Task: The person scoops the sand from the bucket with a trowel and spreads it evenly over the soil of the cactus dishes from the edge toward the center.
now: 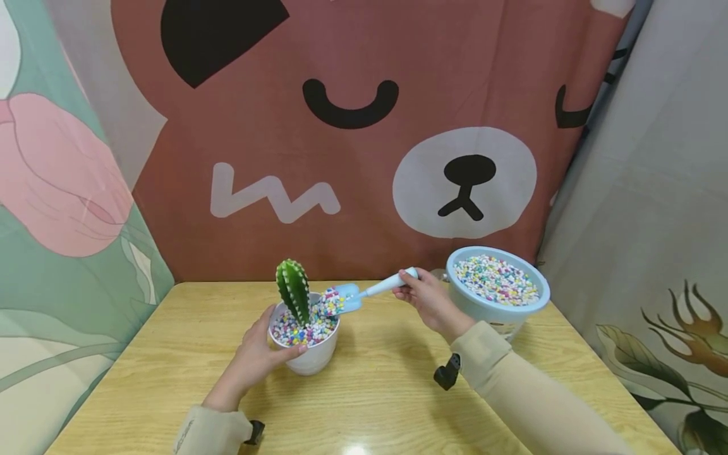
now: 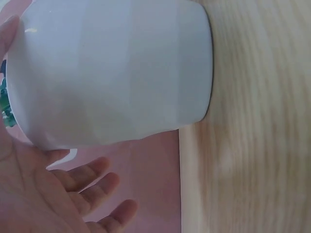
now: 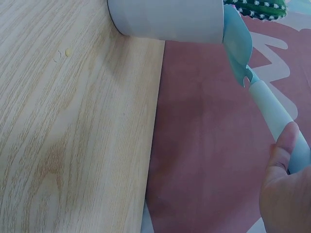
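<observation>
A white flowerpot [image 1: 311,357] stands on the table, filled with colourful pebbles [image 1: 292,332] around a green cactus [image 1: 292,287]. My left hand [image 1: 258,354] holds the pot near its rim, with the thumb on the near side; in the left wrist view the other fingers [image 2: 109,187] spread beside the white wall. A light-blue shovel [image 3: 238,46] is tilted at the pot's right rim, with pebbles on its blade. Its handle [image 1: 392,282] is gripped by my right hand [image 1: 426,300], the thumb lying along it in the right wrist view.
At the back right of the wooden table [image 1: 375,404] stands a light-blue bucket [image 1: 495,309] full of the same pebbles, close beside my right hand. A curtain with a bear print [image 1: 364,240] hangs behind the table's far edge.
</observation>
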